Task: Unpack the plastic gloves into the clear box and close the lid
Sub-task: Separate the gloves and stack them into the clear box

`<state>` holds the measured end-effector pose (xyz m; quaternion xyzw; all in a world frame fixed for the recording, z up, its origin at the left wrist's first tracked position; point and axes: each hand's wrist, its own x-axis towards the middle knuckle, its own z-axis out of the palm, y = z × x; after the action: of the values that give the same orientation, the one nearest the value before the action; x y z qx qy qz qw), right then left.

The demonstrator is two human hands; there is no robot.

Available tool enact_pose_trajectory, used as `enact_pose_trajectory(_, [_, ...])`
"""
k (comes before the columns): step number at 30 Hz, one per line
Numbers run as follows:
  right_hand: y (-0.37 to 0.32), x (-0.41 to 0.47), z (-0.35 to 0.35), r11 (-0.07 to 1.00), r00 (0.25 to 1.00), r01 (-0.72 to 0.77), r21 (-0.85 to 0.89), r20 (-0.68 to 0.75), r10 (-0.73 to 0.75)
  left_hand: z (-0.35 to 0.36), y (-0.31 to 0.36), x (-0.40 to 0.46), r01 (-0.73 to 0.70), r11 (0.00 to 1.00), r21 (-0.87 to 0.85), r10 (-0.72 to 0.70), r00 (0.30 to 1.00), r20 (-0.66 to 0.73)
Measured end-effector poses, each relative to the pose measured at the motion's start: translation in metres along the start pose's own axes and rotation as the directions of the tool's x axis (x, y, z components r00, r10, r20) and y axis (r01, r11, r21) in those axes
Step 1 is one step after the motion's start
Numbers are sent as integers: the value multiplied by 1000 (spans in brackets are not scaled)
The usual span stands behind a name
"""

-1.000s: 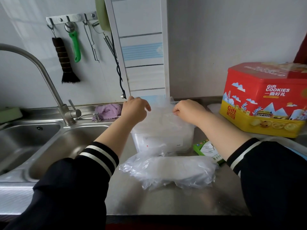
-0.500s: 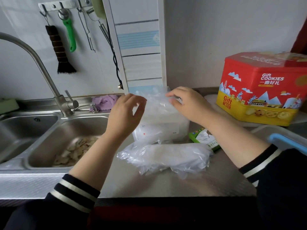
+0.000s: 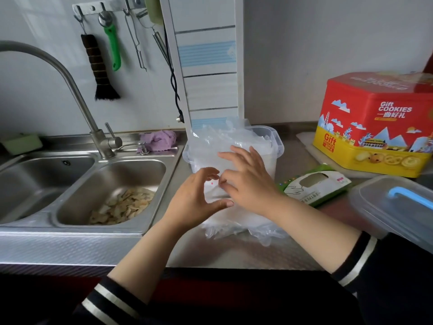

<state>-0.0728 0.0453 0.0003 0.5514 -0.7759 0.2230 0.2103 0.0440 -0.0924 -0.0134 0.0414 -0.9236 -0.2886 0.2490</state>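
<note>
The clear box [image 3: 276, 146] stands on the steel counter, stuffed with thin plastic gloves [image 3: 220, 137] that stick up above its rim. A second loose heap of plastic gloves [image 3: 236, 227] lies on the counter just in front of the box. My left hand [image 3: 196, 198] hovers before the box with fingers and thumb curved in a C, holding nothing. My right hand [image 3: 248, 181] is beside it with spread fingers over the box front and the heap. The clear lid [image 3: 384, 214] with a blue handle lies at the right.
A green glove packet [image 3: 316, 186] lies right of the box. Behind it stands a red and yellow cookie tin [image 3: 375, 127]. The double sink [image 3: 112, 184] with peelings and a tap [image 3: 77, 90] is on the left. A purple cloth [image 3: 159, 139] sits behind the sink.
Both hands came down from the top of the gloves in the box to its front, above the heap on the counter. The camera tilted down slightly.
</note>
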Motion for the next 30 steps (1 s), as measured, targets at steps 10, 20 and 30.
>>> enact_pose_trajectory(10, [11, 20, -59, 768, 905, -384, 513, 44, 423, -30, 18, 17, 159, 897, -412, -224, 968, -113])
enact_pose_trajectory(20, [59, 61, -73, 733, 812, -547, 404, 43, 582, -46, 21, 89, 227, 906, -357, -323, 916, -239])
enact_pose_trajectory(30, [79, 71, -59, 766, 763, -636, -95, 73, 642, -37, -7, 150, 375, 927, 29, -352, 891, -287])
